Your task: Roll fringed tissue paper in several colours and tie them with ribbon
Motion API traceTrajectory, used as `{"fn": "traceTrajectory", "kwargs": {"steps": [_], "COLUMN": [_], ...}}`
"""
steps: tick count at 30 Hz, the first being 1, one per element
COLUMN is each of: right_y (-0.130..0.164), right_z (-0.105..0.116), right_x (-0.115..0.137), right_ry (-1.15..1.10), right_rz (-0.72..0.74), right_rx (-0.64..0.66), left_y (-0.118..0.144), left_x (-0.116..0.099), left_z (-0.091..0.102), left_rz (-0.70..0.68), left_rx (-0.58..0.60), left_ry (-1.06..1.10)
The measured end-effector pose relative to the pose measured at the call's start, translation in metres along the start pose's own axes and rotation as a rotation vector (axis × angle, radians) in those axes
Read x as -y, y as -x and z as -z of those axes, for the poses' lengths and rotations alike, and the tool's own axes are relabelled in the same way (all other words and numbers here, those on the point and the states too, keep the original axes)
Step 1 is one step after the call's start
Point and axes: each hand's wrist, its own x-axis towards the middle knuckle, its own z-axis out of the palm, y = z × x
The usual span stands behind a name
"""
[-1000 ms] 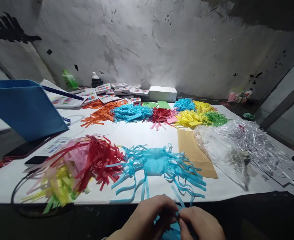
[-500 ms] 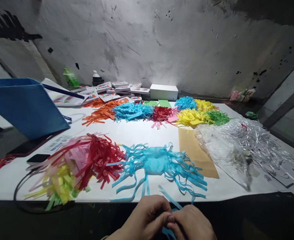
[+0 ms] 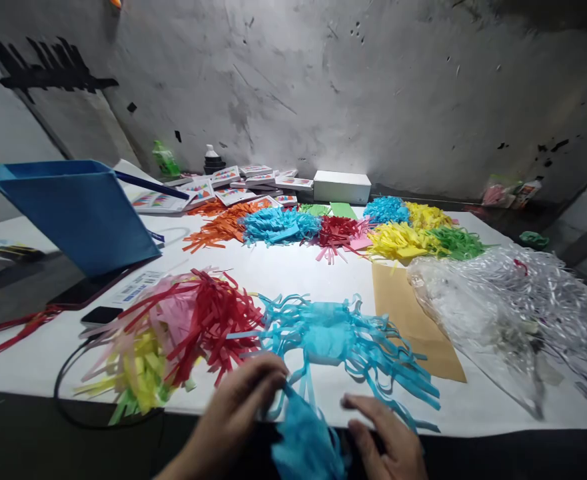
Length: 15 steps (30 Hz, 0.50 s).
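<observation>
Blue paper piece [image 3: 306, 440] now pinched by left hand [image 3: 238, 407] alone; right hand [image 3: 388, 437] released, fingers spread.

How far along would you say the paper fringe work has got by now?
Done: fringed piles, mixed and blue, lie near the table edge. In hand: the left hand pinches a blue paper piece; the right hand lies open beside it. Left: coloured heaps wait behind.
</observation>
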Motion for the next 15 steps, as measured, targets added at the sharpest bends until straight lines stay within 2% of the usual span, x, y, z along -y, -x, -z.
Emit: {"fn": "traceTrajectory", "kwargs": {"steps": [2,4,6,7,8,10,11,13,15], "right_y": [-0.02,-0.039,-0.054,-0.059,-0.062,-0.064,-0.064,-0.062,-0.059], "right_z": [0.0,-0.007,-0.019,-0.026,-0.032,-0.039,-0.041,-0.04,-0.036], "right_x": [-0.014,-0.027,-0.038,-0.042,-0.045,-0.049,-0.05,-0.05,-0.049], "right_ry": [0.115,0.231,0.32,0.336,0.333,0.295,0.281,0.279,0.273], "right_rz": [0.081,0.178,0.234,0.239,0.238,0.226,0.216,0.206,0.214], "right_rx": [0.039,0.094,0.137,0.16,0.183,0.211,0.215,0.207,0.207], "left_y": [-0.024,-0.051,-0.075,-0.084,-0.091,-0.094,-0.092,-0.082,-0.071], "left_x": [-0.006,-0.015,-0.022,-0.024,-0.025,-0.02,-0.015,0.0,0.017], "left_z": [0.054,0.107,0.144,0.153,0.153,0.132,0.112,0.061,0.011], "left_rz": [-0.019,-0.082,-0.154,-0.165,-0.186,-0.271,-0.342,-0.503,-0.554], "left_rx": [-0.199,-0.429,-0.555,-0.582,-0.588,-0.506,-0.426,-0.118,0.033], "left_ry": [-0.158,-0.446,-0.758,-0.845,-0.912,-0.932,-0.911,-0.792,-0.755]}}
